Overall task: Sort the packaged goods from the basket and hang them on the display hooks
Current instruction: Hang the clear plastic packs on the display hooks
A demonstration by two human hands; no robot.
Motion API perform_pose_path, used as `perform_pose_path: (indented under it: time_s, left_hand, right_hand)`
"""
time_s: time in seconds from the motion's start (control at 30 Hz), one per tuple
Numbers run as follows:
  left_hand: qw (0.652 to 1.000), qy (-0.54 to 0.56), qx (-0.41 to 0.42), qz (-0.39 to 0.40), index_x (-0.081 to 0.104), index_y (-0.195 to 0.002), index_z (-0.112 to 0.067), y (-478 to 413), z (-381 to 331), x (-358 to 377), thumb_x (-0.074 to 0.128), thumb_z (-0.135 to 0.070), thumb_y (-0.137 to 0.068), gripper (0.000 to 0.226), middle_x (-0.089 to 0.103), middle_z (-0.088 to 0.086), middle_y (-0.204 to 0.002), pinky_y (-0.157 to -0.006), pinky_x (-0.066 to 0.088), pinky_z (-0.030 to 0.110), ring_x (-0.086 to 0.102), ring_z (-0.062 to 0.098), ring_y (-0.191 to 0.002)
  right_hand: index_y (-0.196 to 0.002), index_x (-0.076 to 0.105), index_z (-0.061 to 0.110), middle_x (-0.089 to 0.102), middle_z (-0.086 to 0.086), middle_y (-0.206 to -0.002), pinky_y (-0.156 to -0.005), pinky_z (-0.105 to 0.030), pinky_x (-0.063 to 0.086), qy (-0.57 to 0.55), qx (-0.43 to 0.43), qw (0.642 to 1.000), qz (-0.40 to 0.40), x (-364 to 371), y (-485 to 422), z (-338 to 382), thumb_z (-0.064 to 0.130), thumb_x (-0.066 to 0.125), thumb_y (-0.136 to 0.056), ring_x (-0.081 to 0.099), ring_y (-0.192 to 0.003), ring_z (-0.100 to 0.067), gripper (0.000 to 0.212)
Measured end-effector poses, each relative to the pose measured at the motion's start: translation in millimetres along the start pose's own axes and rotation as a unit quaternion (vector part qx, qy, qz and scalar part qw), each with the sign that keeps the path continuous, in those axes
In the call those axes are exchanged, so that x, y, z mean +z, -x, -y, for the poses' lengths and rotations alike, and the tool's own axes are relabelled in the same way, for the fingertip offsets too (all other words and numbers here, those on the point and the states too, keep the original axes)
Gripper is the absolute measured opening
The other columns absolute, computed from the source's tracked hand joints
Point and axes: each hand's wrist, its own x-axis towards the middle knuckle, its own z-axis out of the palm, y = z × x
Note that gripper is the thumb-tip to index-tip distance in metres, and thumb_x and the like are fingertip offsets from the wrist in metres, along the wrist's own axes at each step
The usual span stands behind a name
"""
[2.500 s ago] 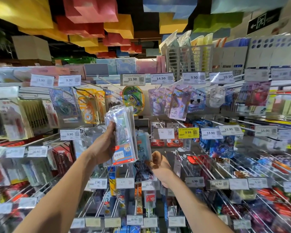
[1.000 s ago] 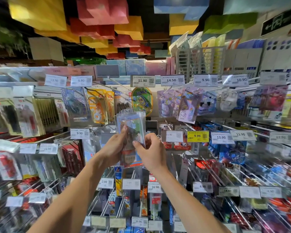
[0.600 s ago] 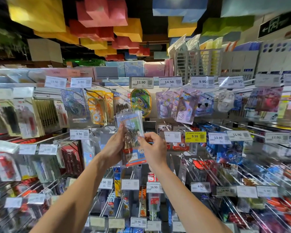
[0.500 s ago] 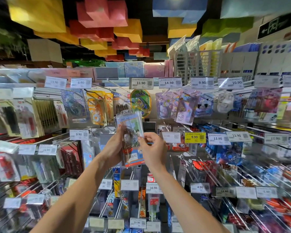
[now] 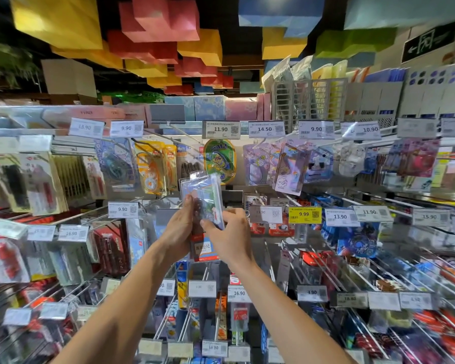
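While the left hand (image 5: 180, 229) grips a stack of clear plastic packs with blue and red cards (image 5: 204, 203), to the left of the yellow paper price tag (image 5: 304, 214), the right hand (image 5: 229, 235) pinches the front pack. If it tugs hard, the shiny packs could slip and fall.
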Motion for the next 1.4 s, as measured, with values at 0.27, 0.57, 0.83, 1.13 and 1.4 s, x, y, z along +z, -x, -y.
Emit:
perform_pose_path:
  time_s: [0.27,0.57,0.83,1.13,1.4]
  left_hand:
    - [1.000,-0.007,-0.018,-0.005,0.061,-0.135,-0.010,9.5,-8.7,2.7,0.047,-0.068,-0.096,0.071,0.065,0.024,-0.128,-0.090,0.055,0.055,0.064,0.045,-0.106]
    - [1.000,0.008,-0.022,0.010,0.054,-0.137,-0.003,6.9,-2.8,4.5,0.051,-0.051,-0.102,0.059,0.068,0.030,-0.124,-0.090,0.056,0.065,0.066,0.050,-0.112]
    - [0.997,0.022,-0.058,0.044,0.054,-0.115,-0.014,5.6,-9.2,-6.2,0.061,-0.057,-0.092,0.050,0.060,0.009,-0.080,-0.059,0.050,0.033,0.058,0.022,-0.062]
    - [0.993,-0.020,-0.110,0.025,0.058,-0.103,-0.022,9.3,-17.1,-5.0,0.050,-0.058,-0.101,0.036,0.041,-0.002,-0.065,-0.054,0.034,0.027,0.037,0.009,-0.049]
    - [0.993,-0.002,-0.115,0.028,0.059,-0.106,-0.022,15.9,-21.4,2.3,0.049,-0.053,-0.102,0.033,0.045,-0.004,-0.057,-0.042,0.043,0.021,0.044,0.008,-0.043]
  right_hand:
    - [-0.096,0.072,0.013,0.072,-0.020,-0.096,-0.071,-0.042,0.053,-0.236,0.127,0.961,0.066,-12.3,-5.1,-2.8,0.043,0.064,-0.092,0.068,-0.083,-0.023,0.031]
    - [-0.120,0.062,0.032,0.071,0.000,-0.116,-0.094,-0.049,0.058,-0.334,0.140,0.931,0.058,-25.3,0.8,-18.6,0.035,0.061,-0.101,0.070,-0.106,-0.023,0.019]
    - [-0.099,0.075,-0.002,0.075,-0.021,-0.101,-0.089,-0.040,0.051,-0.328,0.196,0.922,0.068,-40.2,52.8,-87.6,0.025,0.068,-0.078,0.069,-0.094,-0.030,0.035]
    - [-0.103,0.069,0.012,0.077,-0.009,-0.100,-0.082,-0.037,0.053,-0.162,0.260,0.944,0.121,-45.2,45.6,-123.1,0.007,0.057,-0.100,0.072,-0.094,-0.023,0.013]
    - [-0.097,0.064,0.014,0.064,0.003,-0.088,-0.081,-0.030,0.046,-0.117,0.212,0.964,0.111,-30.5,23.1,-106.6,0.005,0.053,-0.101,0.057,-0.086,-0.014,0.015]
